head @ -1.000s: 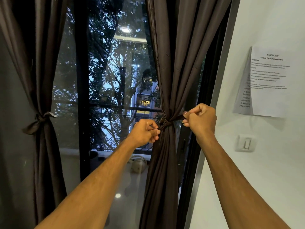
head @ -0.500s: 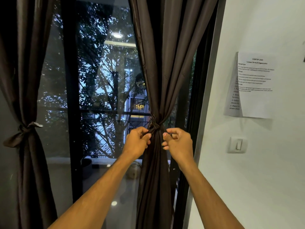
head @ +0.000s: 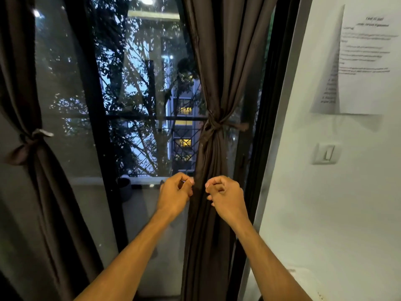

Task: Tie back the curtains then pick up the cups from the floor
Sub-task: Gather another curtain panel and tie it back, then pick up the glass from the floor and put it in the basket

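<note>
The right dark-brown curtain (head: 219,61) is gathered and bound by a knotted tie-back (head: 213,125), one end of which sticks out to the right. My left hand (head: 175,194) and my right hand (head: 225,198) hover well below that knot, on either side of the hanging folds. Their fingers are loosely curled, and I see nothing held in them. The left curtain (head: 23,83) is also gathered, with a knotted tie-back (head: 32,140). No cups or floor are in view.
A tall window (head: 141,83) with a black frame (head: 95,131) stands between the curtains. On the white wall (head: 325,213) to the right hang a printed sheet (head: 366,61) and a light switch (head: 326,153). A dark pot (head: 124,187) sits outside.
Both hands have let go of the right tie-back's ends and dropped below the knot, which now holds alone. The view has moved closer and tilted down.
</note>
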Demonstrator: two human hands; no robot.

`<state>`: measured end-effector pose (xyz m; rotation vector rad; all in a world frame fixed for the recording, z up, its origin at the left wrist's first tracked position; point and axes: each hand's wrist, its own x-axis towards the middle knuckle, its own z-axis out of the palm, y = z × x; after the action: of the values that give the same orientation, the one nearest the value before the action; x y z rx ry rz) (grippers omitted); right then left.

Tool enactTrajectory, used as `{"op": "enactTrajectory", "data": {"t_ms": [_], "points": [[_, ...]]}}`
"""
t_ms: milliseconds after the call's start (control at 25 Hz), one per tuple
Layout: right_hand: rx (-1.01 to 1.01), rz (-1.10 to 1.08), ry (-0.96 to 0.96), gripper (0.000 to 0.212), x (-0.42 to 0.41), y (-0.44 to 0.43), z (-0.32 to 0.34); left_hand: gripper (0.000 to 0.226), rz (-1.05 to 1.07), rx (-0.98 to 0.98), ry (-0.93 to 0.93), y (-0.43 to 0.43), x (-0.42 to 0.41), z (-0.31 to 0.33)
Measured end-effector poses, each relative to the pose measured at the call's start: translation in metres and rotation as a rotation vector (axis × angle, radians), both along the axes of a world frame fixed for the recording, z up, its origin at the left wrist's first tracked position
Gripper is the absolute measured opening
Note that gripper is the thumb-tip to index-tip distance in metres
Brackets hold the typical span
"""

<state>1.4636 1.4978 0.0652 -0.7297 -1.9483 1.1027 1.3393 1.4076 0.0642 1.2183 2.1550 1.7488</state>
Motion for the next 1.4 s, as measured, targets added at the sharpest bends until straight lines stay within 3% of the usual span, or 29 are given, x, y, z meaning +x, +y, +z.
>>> {"op": "enactTrajectory", "data": {"t_ms": [360, 720, 880, 1080, 1400], "points": [[-0.108, 0.137, -0.349, 0.018, -0.013, -0.049, -0.125, 0.022, 0.134, -0.275, -0.134, -0.091, -0.013, -0.117], [-0.239, 0.374, -0.501, 0.023, -0.012, -0.127, -0.219, 0.026, 0.406, -0.442, -0.335, -0.181, 0.022, -0.218], [-0.26, 0.479, -0.568, 0.031, -0.001, -0.152, -0.254, 0.029, 0.491, -0.472, -0.405, -0.209, 0.05, -0.244], [-0.268, 0.597, -0.665, 0.024, 0.01, -0.184, -0.282, 0.015, 0.637, -0.477, -0.51, -0.246, 0.084, -0.266], [-0.225, 0.73, -0.722, 0.017, 0.008, -0.249, -0.285, 0.018, 0.744, -0.579, -0.562, -0.307, 0.114, -0.278]]}}
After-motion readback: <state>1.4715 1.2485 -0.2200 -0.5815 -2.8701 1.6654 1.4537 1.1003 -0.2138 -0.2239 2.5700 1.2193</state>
